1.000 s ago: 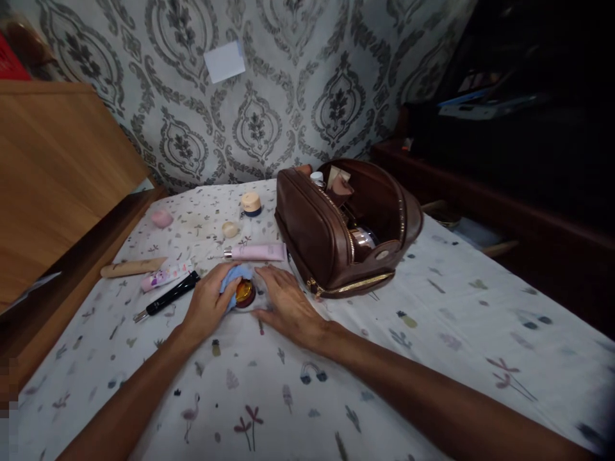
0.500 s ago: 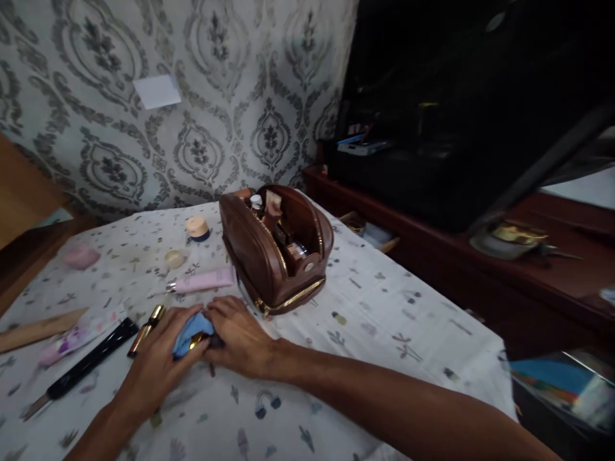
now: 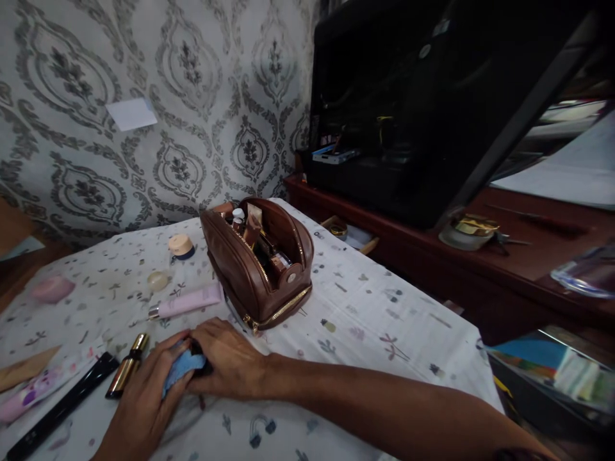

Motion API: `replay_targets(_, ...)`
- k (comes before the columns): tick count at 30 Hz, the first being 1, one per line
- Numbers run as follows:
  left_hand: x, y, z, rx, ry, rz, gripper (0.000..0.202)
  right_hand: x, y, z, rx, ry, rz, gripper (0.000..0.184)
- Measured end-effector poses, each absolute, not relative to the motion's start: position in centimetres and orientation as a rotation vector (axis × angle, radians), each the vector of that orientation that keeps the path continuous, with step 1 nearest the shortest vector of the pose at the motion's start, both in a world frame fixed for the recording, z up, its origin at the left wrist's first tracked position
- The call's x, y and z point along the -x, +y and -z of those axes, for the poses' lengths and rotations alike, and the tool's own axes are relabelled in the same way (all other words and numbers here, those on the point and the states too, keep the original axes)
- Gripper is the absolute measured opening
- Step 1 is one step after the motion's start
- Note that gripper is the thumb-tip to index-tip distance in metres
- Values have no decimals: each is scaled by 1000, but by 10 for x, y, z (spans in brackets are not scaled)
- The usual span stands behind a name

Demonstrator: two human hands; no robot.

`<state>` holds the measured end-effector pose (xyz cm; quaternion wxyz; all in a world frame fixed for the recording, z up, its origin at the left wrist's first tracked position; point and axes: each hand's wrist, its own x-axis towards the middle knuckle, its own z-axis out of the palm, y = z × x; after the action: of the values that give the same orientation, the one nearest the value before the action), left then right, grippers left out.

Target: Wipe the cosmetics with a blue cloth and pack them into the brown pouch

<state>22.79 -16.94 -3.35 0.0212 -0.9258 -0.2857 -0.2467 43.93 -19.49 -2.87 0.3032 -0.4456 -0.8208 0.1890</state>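
My left hand [image 3: 148,384] is closed around a small blue cloth [image 3: 183,370], which bulges between thumb and fingers. Against it, my right hand [image 3: 233,362] curls over a small dark item [image 3: 205,366] mostly hidden by the fingers; its kind I cannot make out. Both hands meet low over the table, in front of an unzipped brown makeup bag [image 3: 240,275] with several bottles and tubes inside. A gold-and-dark bottle [image 3: 127,368] lies just left of my left hand. Beyond the hands lies a pale pink tube [image 3: 189,301], touching or close to the bag.
On the patterned tablecloth [image 3: 355,358] are a cream-lidded jar [image 3: 181,246], a small pale round item [image 3: 157,280], a pink item [image 3: 52,289], a long black object [image 3: 62,406] and a floral tube [image 3: 33,394]. A television [image 3: 408,128] stands on a dark red cabinet at right.
The view has shifted, so the bag and table items sit further left and slightly lower. The hands stay together on the cloth; the gold glint between them is now covered.
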Motion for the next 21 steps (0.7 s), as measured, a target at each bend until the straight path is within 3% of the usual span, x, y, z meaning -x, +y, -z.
replay_targets(10, -242, -184, 32, 2847, -1283, 1039, 40, -440, -200, 21, 1173, -2129, -620, 71)
replay_targets(14, -254, -191, 26, 2785, -1454, 1200, 44, -439, -200, 20, 1182, -2095, -681, 66)
replay_targets(21, -251, -186, 21, 2836, -1680, 1163, 47, -438, -203, 19, 1185, -1830, -846, 62)
